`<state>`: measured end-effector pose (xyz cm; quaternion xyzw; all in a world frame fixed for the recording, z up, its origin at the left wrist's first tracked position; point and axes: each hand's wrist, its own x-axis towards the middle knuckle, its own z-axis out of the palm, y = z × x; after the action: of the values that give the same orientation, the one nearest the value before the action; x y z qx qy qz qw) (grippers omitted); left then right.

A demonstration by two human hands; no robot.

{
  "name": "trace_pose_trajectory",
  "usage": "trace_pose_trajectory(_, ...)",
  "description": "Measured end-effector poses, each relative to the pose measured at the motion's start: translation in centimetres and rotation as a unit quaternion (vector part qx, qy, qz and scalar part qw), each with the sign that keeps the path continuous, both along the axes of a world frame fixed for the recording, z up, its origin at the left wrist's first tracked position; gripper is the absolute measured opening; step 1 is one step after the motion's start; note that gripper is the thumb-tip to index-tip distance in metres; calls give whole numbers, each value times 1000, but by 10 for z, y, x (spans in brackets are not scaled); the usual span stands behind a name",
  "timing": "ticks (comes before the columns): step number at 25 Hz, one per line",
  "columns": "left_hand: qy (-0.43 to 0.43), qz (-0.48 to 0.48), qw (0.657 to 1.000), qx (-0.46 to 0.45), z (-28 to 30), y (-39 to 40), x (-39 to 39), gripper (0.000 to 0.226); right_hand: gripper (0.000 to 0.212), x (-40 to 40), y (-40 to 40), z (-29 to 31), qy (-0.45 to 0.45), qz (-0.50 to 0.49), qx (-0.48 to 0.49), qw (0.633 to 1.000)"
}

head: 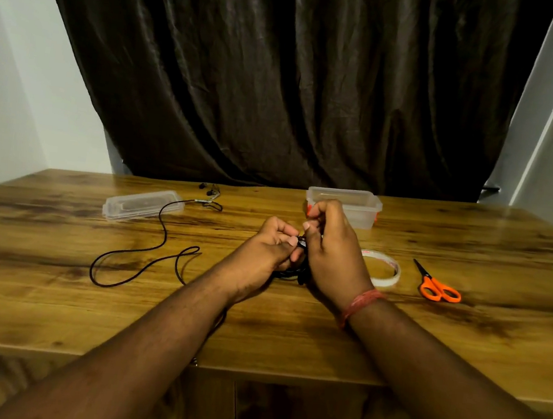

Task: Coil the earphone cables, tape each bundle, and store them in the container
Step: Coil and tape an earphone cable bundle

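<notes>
Presently: left hand (269, 248) and right hand (327, 249), fingers curled, pinching black earphone cable coil (297, 273) just before clear plastic container (344, 205). Risk: loops springing loose before taping; translucent tape roll (384, 268) right of coil. Second black earphone cable (146, 249) left of container, uncoiled.

Dim warm light, glare on table (472, 231), wide-angle bowed edges, hands perhaps blurred

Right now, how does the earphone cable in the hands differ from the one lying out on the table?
The black earphone cable in the hands is gathered into a tight bunch; the loose black earphone cable sprawls in open curves. The left hand and right hand grip the first; the second lies untouched on the wooden table. Both are thin and black.
</notes>
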<state>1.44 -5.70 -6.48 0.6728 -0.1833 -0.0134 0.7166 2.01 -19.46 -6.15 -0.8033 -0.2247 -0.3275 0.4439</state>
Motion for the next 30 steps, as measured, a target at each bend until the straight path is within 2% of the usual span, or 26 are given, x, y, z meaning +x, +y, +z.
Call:
trace_pose_trajectory(6, 5, 16, 1000, -17, -2, 0, 2, 12, 24, -3, 4, -1, -23, 20, -103, 994)
trace_pose_trajectory(9, 27, -7, 998, -48, -2, 1, 0, 17, 33, -2, 3, -4, 7, 18, -94, 995)
trace_pose_trajectory(13, 62, -24, 992, -103, 2, 2, -3, 21, 31, -1, 0, -1, 18, 13, -81, 996)
trace_pose_trajectory(17, 60, 20, 996, -62, 3, 0, -3, 13, 31, -3, -1, -1, 19, 9, -98, 995)
trace_pose_trajectory(21, 47, 13, 998, -43, 4, -3, -4, 13, 33, -3, -3, 0, 23, -1, -101, 995)
trace_pose_trajectory(27, 57, -7, 997, -57, 3, -4, -5, 15, 23, 0, -7, -1, 28, -20, -75, 997)
trace_pose_trajectory(30, 38, 28, 999, -17, -1, -4, 1, 16, 16, 1, -15, 2, 30, -55, -29, 998)
